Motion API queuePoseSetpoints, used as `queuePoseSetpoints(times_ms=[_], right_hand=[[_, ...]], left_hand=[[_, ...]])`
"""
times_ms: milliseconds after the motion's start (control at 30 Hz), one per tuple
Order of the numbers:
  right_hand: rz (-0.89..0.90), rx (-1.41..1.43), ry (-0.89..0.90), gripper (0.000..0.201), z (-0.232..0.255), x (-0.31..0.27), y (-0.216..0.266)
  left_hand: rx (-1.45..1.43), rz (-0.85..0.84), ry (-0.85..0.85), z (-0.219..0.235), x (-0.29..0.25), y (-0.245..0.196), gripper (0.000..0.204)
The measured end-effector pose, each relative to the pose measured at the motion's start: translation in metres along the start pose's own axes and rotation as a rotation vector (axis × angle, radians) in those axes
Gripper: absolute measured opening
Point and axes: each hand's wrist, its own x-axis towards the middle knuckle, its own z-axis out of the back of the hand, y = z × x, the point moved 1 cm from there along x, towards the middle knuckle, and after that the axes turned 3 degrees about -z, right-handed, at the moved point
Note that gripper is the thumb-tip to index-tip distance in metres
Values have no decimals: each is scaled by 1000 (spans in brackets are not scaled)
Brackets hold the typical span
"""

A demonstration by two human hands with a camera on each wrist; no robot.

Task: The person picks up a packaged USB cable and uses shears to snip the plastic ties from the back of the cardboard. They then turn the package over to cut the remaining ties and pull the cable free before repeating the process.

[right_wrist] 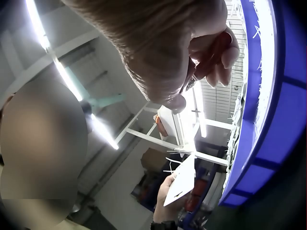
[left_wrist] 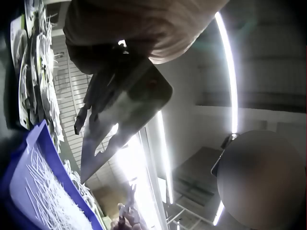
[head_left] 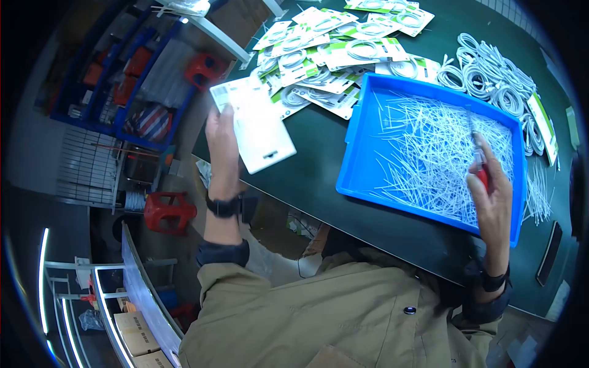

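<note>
In the head view the left hand (head_left: 223,142) grips a white card package (head_left: 256,126) by its edge, off the table's left side. The same package (left_wrist: 127,103) hangs below that hand in the left wrist view, partly in shadow. The right hand (head_left: 494,195) holds a tool with a red handle (head_left: 483,177) and a thin metal end above the blue tray (head_left: 351,161). Many thin white strips (head_left: 429,162) lie in the tray. In the right wrist view the fingers of the right hand (right_wrist: 192,62) curl round the red handle (right_wrist: 211,56).
Packaged cables (head_left: 362,51) lie heaped at the table's far side. Loose coiled white cables (head_left: 491,73) are behind the tray. More strips (head_left: 537,193) and a dark flat bar (head_left: 549,253) lie to its right. Red stools (head_left: 169,212) stand on the floor at left.
</note>
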Motion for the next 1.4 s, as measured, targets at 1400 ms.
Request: queuePoseSetpoints(times_ms=[1400], right_hand=[[89,-655,-10,76,7,-85,20]], left_hand=[[-672,239,432,-212,-172,-34,37]])
